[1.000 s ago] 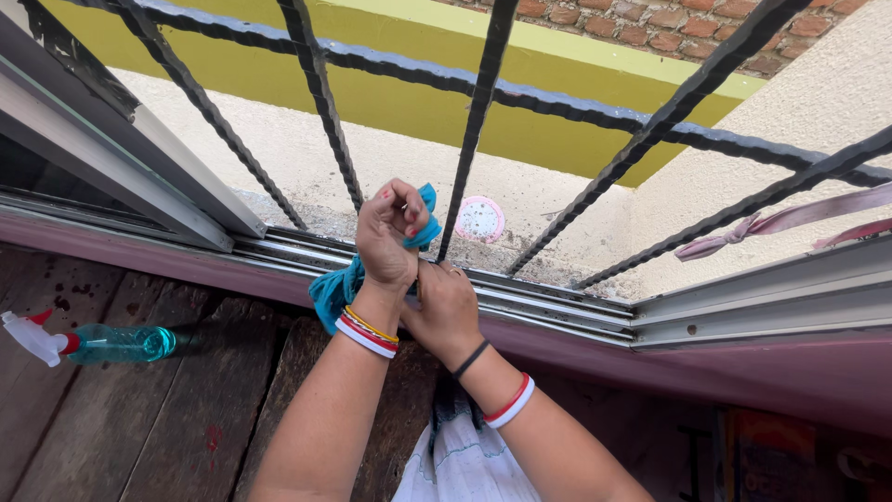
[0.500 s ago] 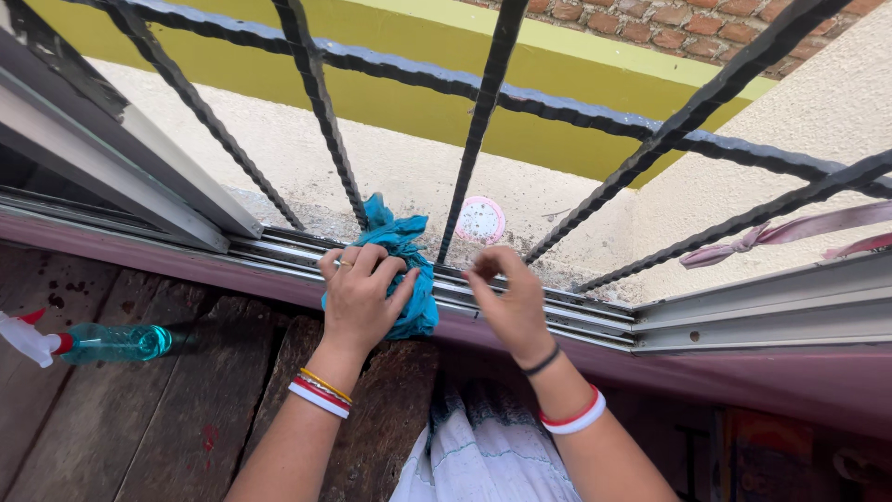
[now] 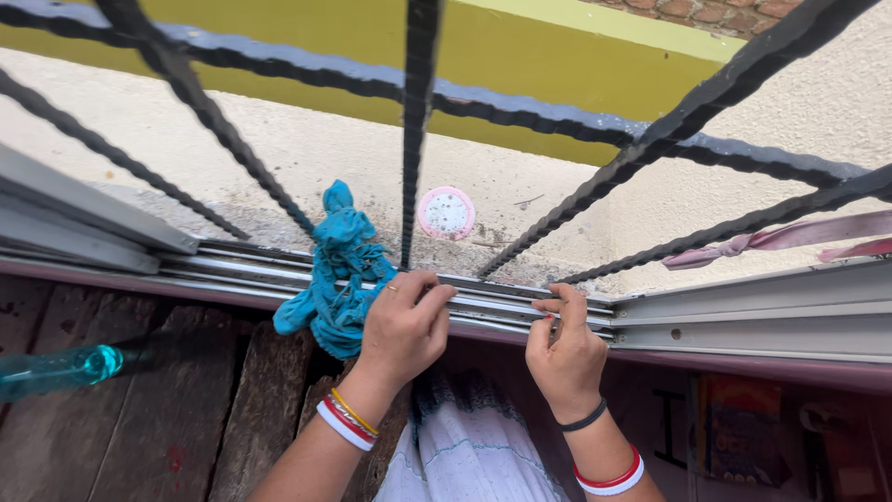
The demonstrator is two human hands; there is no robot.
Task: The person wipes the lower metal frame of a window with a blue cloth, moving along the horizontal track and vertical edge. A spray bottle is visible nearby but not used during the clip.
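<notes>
Teal cloth (image 3: 340, 271), crumpled, is lying draped over the aluminium window track (image 3: 502, 307), its bunched upper end rising against the foot of one twisted black grille bar (image 3: 412, 130) and its lower folds hanging off the track's near edge over the dark wooden surface (image 3: 186, 409).

Your left hand (image 3: 401, 325) is resting on the track just right of the cloth, fingers curled over the rails and loosely together, knuckles touching the cloth's right side; it is not gripping the cloth. White, red and yellow bangles are sitting on that wrist.

Your right hand (image 3: 565, 346) is pressing on the track further toward its right end, forefinger stretched along a rail, the other fingers folded in; it is holding nothing. A black band and a red-and-white bangle are circling that wrist.

A teal spray bottle (image 3: 58, 368) is lying on its side at the left edge of the surface, well apart from both hands.

A round pink-rimmed disc (image 3: 446, 213) is sitting on the gritty outer ledge beyond the bars.

A pink strip of fabric (image 3: 780, 240) is hanging knotted to a bar at the right.
</notes>
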